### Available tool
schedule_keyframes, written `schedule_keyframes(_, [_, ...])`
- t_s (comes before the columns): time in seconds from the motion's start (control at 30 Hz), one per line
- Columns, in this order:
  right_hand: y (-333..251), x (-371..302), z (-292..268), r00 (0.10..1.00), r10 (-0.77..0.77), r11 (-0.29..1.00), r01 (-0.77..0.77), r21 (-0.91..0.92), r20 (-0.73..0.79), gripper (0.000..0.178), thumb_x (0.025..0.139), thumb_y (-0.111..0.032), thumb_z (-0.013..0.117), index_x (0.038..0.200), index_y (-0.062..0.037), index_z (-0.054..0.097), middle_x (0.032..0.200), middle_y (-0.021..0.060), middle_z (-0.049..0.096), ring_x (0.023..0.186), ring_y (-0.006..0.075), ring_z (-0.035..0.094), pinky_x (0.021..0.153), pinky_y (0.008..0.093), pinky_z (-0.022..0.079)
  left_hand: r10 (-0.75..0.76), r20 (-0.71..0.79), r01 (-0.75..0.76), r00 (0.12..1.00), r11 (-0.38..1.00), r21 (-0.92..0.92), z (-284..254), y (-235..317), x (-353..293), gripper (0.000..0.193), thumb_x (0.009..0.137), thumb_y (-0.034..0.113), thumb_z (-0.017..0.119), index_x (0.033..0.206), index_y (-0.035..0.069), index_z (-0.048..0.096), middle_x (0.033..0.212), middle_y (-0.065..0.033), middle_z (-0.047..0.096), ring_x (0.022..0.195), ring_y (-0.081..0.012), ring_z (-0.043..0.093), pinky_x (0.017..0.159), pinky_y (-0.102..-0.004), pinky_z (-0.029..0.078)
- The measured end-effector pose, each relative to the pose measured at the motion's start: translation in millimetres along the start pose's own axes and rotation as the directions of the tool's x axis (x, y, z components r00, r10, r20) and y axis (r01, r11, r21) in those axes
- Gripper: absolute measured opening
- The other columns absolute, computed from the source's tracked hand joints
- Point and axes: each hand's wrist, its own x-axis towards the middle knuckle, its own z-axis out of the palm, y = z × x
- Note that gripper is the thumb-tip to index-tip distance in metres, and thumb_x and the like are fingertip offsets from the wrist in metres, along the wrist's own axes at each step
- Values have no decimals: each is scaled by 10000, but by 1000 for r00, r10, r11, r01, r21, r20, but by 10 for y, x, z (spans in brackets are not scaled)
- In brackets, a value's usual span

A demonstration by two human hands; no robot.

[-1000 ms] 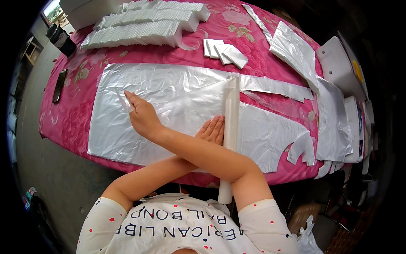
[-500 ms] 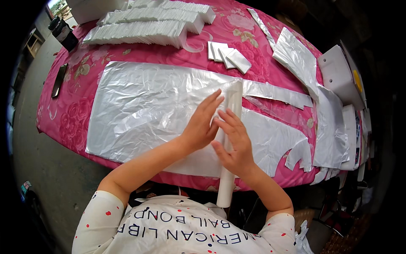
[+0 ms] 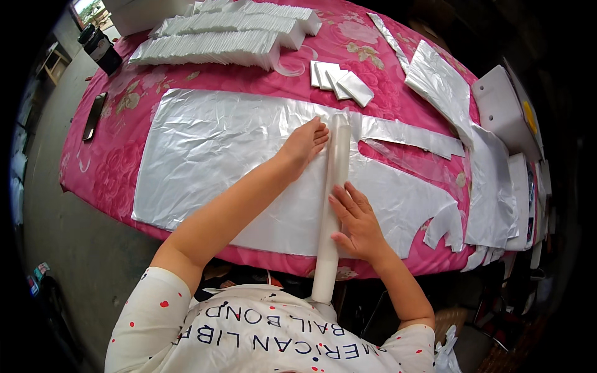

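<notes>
Rows of stacked white folded bags [image 3: 217, 46] lie far beyond the hands. Small white packets [image 3: 341, 81] sit just past them. A dark phone [image 3: 94, 115] rests far left.

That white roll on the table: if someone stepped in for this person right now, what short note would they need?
Left hand: open, flat on the silvery plastic sheet, fingertips against the white roll.
Right hand: open, palm on the sheet, fingers on the roll's right side.
The roll lies across the sheet, near end over the table edge.
Done: sheet spread flat; stacks of folded pieces at the far side.
Left: nothing is wound on the roll yet, as far as shows.
</notes>
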Motion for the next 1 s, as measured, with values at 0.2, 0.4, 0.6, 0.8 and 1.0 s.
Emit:
schedule_keyframes(0.2, [-902,889,509,876,-399,861,255,440,273,664,885,-524,396,1321,-24,393,1373,157,382,1343,340,203,1086,441,169,275,-20,-264,961,939,219,-925,471,-724,488,944,328,366,1270,-35,384,1238,-166,502,1140,-225,494,974,-329,380])
schedule_keyframes(0.4, [-1179,1386,566,876,-482,610,364,704,-36,490,882,-422,503,1170,-29,551,1171,134,573,1178,344,467,965,414,380,413,-238,-319,879,881,351,-2149,807,-1944,442,960,301,322,1229,-29,442,1190,-155,543,1066,-209,543,918,-309,427])
schedule_keyframes(0.6, [-912,1835,1003,855,-518,847,508,158,33,465,851,-391,525,1166,-50,556,1258,122,504,1252,294,375,1044,436,264,397,-419,-201,816,876,439,-2597,427,-2902,448,956,316,334,1219,-30,447,1166,-141,553,1023,-174,554,879,-283,437])
schedule_keyframes(0.8, [-1383,2408,1610,837,-538,843,535,60,95,475,858,-384,497,1207,-65,542,1309,111,469,1308,282,300,1085,469,162,477,-345,-94,809,683,724,-2211,11,-2950,378,926,187,461,1235,-30,437,1116,-114,555,999,-199,548,871,-301,422])
schedule_keyframes(1.0, [-1882,2544,2061,949,-216,968,238,73,-231,499,809,-230,483,1262,-21,474,1360,188,382,1321,342,255,1085,478,134,560,-388,357,732,170,918,-1998,-23,-2829,742,713,185,722,1308,-31,333,1124,-200,522,1030,-268,541,853,-335,432])
